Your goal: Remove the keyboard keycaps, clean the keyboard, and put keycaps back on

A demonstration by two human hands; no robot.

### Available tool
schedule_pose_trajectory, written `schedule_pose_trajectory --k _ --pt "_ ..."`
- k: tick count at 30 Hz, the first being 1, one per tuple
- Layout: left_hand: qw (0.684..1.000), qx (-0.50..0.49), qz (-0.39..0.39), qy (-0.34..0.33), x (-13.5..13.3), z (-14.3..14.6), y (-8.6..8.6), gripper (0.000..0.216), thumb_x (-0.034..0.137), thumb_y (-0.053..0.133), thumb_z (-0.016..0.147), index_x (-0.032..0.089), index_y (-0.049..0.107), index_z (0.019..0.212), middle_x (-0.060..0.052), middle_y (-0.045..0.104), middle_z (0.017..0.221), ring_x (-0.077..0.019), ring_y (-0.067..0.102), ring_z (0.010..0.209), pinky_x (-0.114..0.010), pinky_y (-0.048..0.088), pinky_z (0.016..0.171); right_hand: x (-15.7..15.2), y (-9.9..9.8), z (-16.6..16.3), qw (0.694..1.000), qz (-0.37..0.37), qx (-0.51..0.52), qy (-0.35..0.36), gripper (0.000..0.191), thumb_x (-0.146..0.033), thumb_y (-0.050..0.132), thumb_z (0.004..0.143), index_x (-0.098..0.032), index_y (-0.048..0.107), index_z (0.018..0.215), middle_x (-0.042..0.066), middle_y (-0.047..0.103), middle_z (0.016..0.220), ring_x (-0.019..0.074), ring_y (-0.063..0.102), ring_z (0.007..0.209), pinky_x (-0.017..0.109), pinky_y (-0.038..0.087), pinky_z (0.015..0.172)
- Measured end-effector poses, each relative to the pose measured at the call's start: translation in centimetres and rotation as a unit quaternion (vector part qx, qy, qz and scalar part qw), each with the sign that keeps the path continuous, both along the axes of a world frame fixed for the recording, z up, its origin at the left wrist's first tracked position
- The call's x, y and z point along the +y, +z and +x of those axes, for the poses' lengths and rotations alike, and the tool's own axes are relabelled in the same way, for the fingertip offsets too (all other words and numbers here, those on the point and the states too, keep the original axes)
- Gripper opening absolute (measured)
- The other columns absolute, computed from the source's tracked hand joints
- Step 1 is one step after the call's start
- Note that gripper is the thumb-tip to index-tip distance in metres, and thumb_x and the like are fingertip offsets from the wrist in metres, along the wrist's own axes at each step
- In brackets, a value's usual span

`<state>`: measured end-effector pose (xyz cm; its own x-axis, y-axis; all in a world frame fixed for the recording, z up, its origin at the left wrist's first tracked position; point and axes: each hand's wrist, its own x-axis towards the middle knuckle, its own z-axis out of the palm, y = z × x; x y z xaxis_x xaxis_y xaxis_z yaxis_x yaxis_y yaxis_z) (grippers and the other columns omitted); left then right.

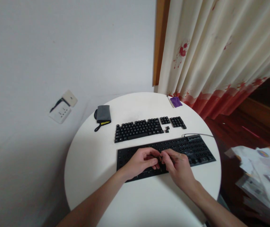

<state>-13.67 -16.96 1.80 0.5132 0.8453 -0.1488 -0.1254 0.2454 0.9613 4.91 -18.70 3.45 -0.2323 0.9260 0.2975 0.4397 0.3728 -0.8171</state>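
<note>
A black keyboard (191, 145) with its keycaps off lies across the white table, its switches bare. My left hand (144, 159) is over the middle of it, fingers curled and pinched towards my right hand. What the left fingers hold, if anything, is too small and dark to name. Thumb and forefinger of my right hand (176, 162) are pressed together close against the left fingertips, and a thin wire tool (180, 157) shows along that hand. Behind the keyboard, loose black keycaps (139, 127) stand in rows in keyboard layout. Both hands hide the keyboard's middle.
The round white table (87, 164) stands against a wall. On it are a grey folded cloth pouch (103, 113) at the left and a purple cloth (176, 101) at the back right. A cable (203, 134) runs off the keyboard's right side. Papers (262, 170) lie beyond the table's right edge.
</note>
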Motion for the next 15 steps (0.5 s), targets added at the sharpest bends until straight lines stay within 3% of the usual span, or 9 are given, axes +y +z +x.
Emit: schedule_pose_trajectory --k 4,7,10,15 --pt "1.0 -0.003 0.002 0.03 0.1 0.0 -0.4 0.029 0.024 0.073 0.083 0.013 0.07 0.11 -0.009 0.069 0.102 -0.0176 0.067 0.085 -0.032 0.053 0.081 0.3 -0.3 0.1 0.999 -0.002 0.001 -0.047 0.032 -0.033 0.045 0.099 -0.019 0.066 0.08 0.0 0.063 0.063 0.0119 0.057 0.053 0.023 0.04 0.051" --pt "0.998 0.0 0.022 0.056 0.3 0.0 -0.8 0.021 0.023 0.075 0.08 0.014 0.074 0.098 -0.009 0.065 0.113 -0.016 0.066 0.087 -0.031 0.052 0.083 0.4 -0.5 0.1 0.998 -0.014 0.01 -0.067 0.033 -0.036 0.046 0.099 -0.018 0.065 0.078 0.0 0.063 0.061 0.0121 0.057 0.051 0.023 0.04 0.049" --pt "0.997 0.02 0.026 0.075 0.4 0.0 -1.0 0.017 0.022 0.08 0.074 0.013 0.073 0.086 -0.007 0.067 0.103 -0.0152 0.065 0.086 -0.028 0.051 0.081 0.5 -0.6 0.2 0.996 -0.041 0.03 -0.071 0.034 -0.038 0.047 0.098 -0.018 0.064 0.077 0.0 0.063 0.062 0.0118 0.056 0.049 0.023 0.041 0.048" --pt "0.993 0.056 0.006 0.1 0.5 0.3 -1.1 0.027 0.023 0.082 0.071 0.014 0.068 0.092 -0.005 0.071 0.086 -0.0161 0.066 0.08 -0.028 0.051 0.075 1.0 -1.1 0.0 0.994 -0.082 0.043 -0.063 0.034 -0.042 0.048 0.097 -0.018 0.065 0.081 0.0 0.063 0.063 0.0118 0.056 0.047 0.024 0.04 0.046"
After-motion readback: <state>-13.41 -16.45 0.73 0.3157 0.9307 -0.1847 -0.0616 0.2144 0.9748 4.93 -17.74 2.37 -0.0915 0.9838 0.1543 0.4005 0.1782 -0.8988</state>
